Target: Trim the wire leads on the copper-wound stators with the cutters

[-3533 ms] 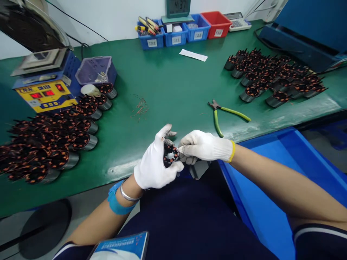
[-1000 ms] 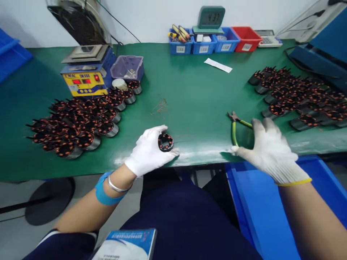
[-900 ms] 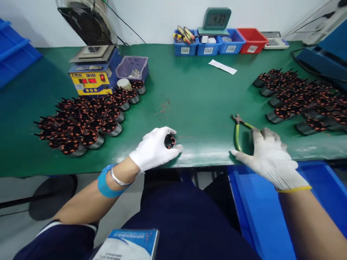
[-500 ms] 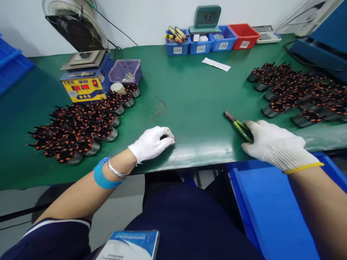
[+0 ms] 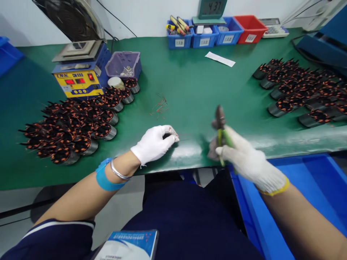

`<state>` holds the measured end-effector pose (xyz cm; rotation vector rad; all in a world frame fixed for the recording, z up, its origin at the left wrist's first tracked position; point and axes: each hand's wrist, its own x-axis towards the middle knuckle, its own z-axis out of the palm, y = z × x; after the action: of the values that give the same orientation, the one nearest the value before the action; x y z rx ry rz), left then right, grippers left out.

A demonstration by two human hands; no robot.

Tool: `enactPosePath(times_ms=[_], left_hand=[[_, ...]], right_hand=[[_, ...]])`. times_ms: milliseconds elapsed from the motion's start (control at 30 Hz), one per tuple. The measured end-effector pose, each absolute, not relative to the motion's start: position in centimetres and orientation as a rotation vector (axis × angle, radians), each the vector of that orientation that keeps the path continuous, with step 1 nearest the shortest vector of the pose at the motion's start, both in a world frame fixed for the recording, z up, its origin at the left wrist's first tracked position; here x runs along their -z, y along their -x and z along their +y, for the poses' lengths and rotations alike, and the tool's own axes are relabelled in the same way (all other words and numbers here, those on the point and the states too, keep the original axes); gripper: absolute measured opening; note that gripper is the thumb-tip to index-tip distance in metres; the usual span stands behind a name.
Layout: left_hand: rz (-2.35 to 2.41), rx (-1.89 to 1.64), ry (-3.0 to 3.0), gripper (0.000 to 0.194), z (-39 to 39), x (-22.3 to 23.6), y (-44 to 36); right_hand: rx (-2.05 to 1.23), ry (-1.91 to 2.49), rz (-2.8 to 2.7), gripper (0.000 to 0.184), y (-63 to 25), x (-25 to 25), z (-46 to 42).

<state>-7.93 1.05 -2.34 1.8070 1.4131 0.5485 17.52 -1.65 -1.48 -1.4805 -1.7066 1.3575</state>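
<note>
My left hand [image 5: 154, 144], in a white glove, is closed around a wound motor stator [image 5: 166, 136] at the table's front edge. Glove and fingers hide nearly all of it, leaving only a dark bit in the gap between thumb and forefinger. A thin wire seems to stick out to the right of the fingertips. Gloved as well, my right hand [image 5: 238, 151] grips green-handled diagonal cutters [image 5: 220, 117], raised over the front of the table with the jaws pointing up and away from me. Motion blurs this hand and the tool.
Copper-wound stators stand in groups at left [image 5: 81, 144] and right [image 5: 318, 116]. Wire scraps [image 5: 160, 106] lie mid-table. Behind are a yellow-blue soldering station [image 5: 81, 82], a purple bin [image 5: 123, 65], blue bins [image 5: 179, 42], a red bin [image 5: 249, 29] and a paper strip [image 5: 220, 59]. A blue crate [image 5: 306, 177] sits front right.
The stator, earlier seen from above in my left hand, is now turned and mostly covered. My right hand left it, reached right, picked up the cutters from the table and brought them leftward.
</note>
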Motion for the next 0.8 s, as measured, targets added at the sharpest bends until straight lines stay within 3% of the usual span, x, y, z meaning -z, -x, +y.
enactPosePath(times_ms=[67, 167, 300, 533, 800], left_hand=[[1.413, -0.56, -1.816, 0.019, 1.1, 2.4, 7.9], [1.417, -0.569, -1.824, 0.019, 1.1, 2.5, 7.9], [1.411, -0.574, -1.823, 0.02, 1.1, 2.6, 7.9], [1.41, -0.536, -1.841, 0.021, 1.1, 2.3, 7.9], [1.435, -0.515, -1.832, 0.021, 1.0, 2.0, 7.8]], right_hand=[[-1.919, 1.272, -1.509, 0.063, -15.6, 1.0, -2.7], [-2.248, 1.256, -1.413, 0.045, -14.3, 0.6, -3.3], [-2.233, 1.391, -1.557, 0.029, -14.3, 0.3, -3.0], [-2.155, 1.44, -1.652, 0.021, -13.4, -0.2, -2.6], [-2.087, 1.318, -1.703, 0.025, -14.3, 0.6, -2.8]])
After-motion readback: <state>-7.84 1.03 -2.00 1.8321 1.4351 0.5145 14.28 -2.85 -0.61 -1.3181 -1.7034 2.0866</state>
